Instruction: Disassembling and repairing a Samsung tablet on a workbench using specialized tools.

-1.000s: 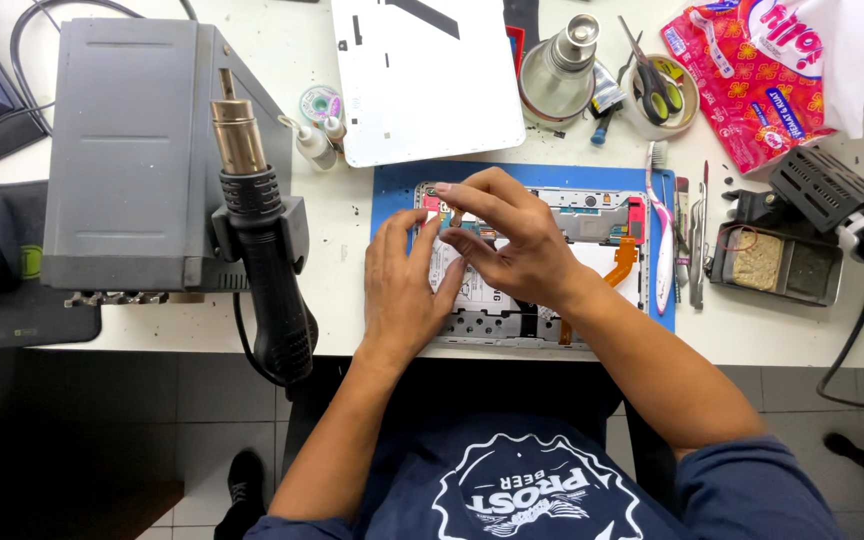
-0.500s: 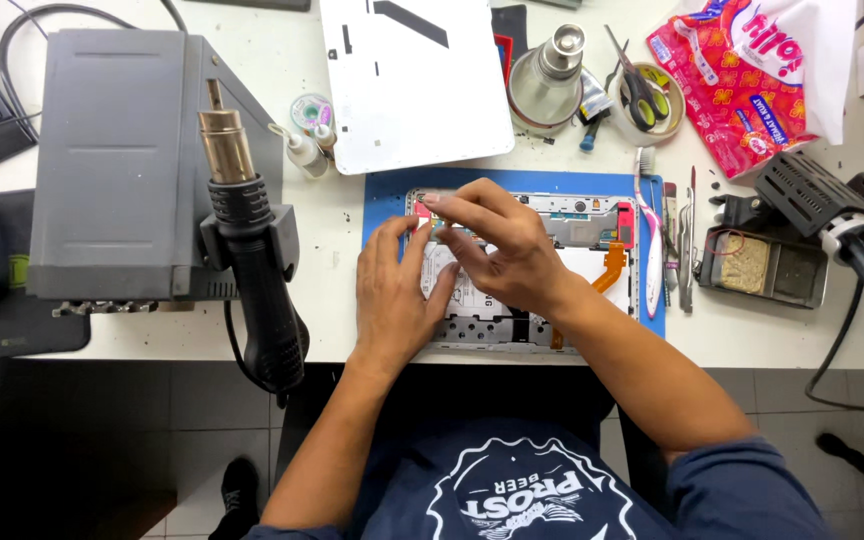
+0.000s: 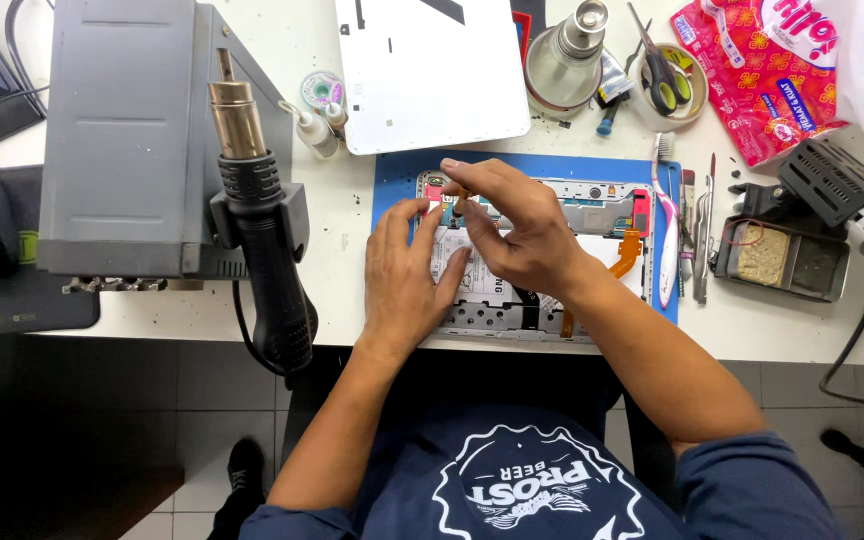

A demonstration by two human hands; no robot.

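An opened tablet (image 3: 592, 205) lies face down on a blue work mat (image 3: 397, 180), its circuit boards, white battery and an orange flex cable (image 3: 630, 250) exposed. My left hand (image 3: 407, 270) rests flat on the tablet's left part, fingers spread. My right hand (image 3: 512, 225) reaches across to the upper left corner of the tablet, its fingertips pinched on a small part there; the part itself is too small to make out. The removed white back cover (image 3: 427, 70) lies above the mat.
A grey hot-air station (image 3: 122, 140) with its black handle (image 3: 262, 250) stands at left. A toothbrush (image 3: 666, 220), tweezers (image 3: 702, 235) and a sponge tray (image 3: 777, 258) lie right of the mat. Scissors in a cup (image 3: 662, 75), a metal dispenser (image 3: 567, 55) and a red packet (image 3: 762, 70) sit at the back.
My right hand's fingertips have shifted slightly left toward the tablet's upper left corner. My left hand has stayed flat on the tablet.
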